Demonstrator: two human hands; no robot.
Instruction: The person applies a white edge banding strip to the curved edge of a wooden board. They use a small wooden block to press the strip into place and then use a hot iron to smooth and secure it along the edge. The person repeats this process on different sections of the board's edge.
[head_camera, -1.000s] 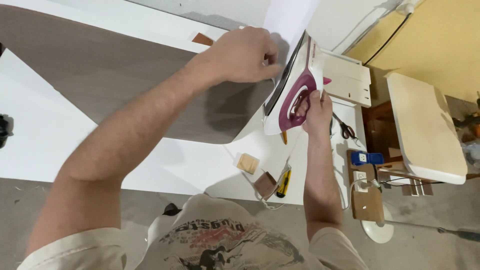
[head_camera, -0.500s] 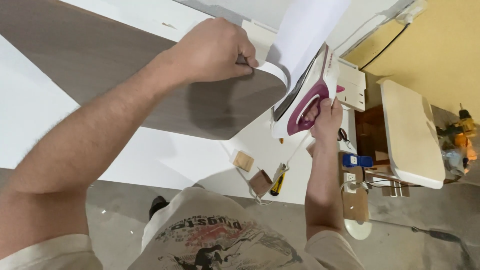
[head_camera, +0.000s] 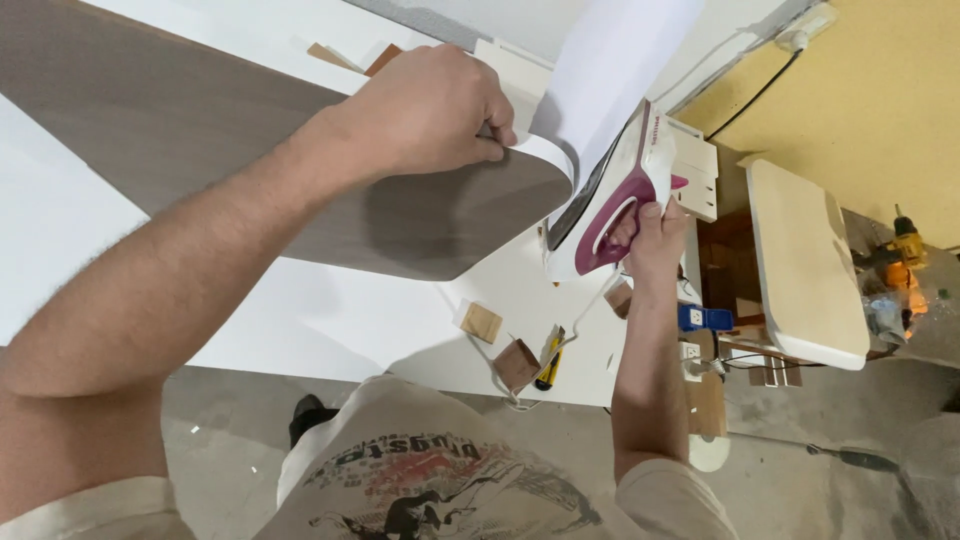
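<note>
My left hand presses on the top of a grey wood-grain panel with a rounded end, its fingers pinching a white strip of paper or edge band that curls up from the panel's end. My right hand grips the handle of a white and magenta clothes iron. The iron is tipped on its side, its soleplate held against the white strip at the panel's rounded edge.
The panel lies on a white table. Near the table's front edge are small wood blocks and a yellow-handled utility knife. A cream board stands to the right, with a blue box and a drill nearby.
My left hand has shifted right along the panel toward its rounded end. The iron stays against the white strip and has slid slightly along the edge; the view has shifted too.
</note>
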